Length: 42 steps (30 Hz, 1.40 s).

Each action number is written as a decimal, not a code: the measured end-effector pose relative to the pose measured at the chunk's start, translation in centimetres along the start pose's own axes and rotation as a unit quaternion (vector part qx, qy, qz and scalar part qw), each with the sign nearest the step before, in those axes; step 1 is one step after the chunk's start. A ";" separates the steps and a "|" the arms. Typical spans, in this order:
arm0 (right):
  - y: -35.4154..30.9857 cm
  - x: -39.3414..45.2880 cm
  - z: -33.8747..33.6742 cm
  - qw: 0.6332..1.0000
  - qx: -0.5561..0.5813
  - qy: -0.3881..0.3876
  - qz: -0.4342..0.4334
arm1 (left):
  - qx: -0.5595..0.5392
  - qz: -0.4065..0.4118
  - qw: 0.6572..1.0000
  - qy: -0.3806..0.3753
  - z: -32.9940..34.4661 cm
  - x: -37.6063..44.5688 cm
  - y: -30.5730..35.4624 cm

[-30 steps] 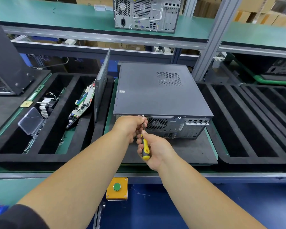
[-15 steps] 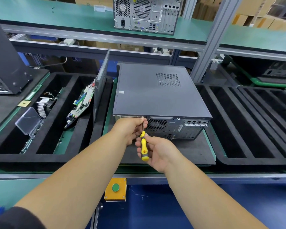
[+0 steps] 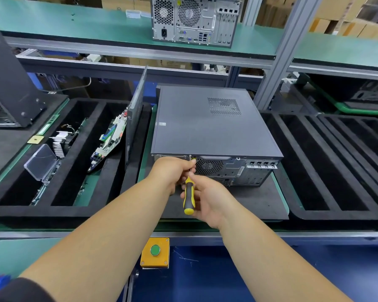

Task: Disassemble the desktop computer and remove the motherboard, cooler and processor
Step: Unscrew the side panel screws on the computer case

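Right hand (image 3: 207, 198) grips a yellow-and-black screwdriver (image 3: 188, 196), shaft pointing up and away at the computer's rear panel. Left hand (image 3: 172, 171) curled round the shaft near the tip. Computer (image 3: 212, 127): dark grey metal box, lying flat on a black mat at the tabletop's near edge, long axis running away, vent grille on top.

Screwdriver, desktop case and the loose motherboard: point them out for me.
screwdriver (image 3: 188, 198), head view, on its yellow and black handle.
desktop case (image 3: 205, 127), head view, on its flat top panel.
motherboard (image 3: 111, 138), head view, mid-board, leaning in the foam tray.
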State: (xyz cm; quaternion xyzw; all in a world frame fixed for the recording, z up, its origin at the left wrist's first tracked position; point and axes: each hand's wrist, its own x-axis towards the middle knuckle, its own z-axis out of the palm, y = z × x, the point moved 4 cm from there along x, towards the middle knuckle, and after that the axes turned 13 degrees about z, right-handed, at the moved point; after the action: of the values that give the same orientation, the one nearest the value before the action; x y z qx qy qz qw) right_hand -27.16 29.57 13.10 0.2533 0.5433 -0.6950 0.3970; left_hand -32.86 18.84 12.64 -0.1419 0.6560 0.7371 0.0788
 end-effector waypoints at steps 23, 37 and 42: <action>-0.8 -0.7 -1.5 0.993 -0.118 -0.014 -0.011 | -0.045 -0.020 0.999 -0.025 0.6 -0.7 0.4; -1.0 0.1 -0.8 0.989 -0.146 0.004 -0.016 | 0.005 -0.007 1.000 0.011 0.0 -0.3 0.1; -1.3 -0.6 -1.3 0.991 -0.130 -0.032 -0.002 | -0.005 0.006 1.000 0.013 0.1 -0.4 0.3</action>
State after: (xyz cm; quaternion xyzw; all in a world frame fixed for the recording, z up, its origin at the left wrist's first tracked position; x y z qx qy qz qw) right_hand -27.98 31.14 13.90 0.1759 0.6167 -0.6269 0.4424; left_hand -32.54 18.93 13.07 -0.1482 0.6541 0.7389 0.0650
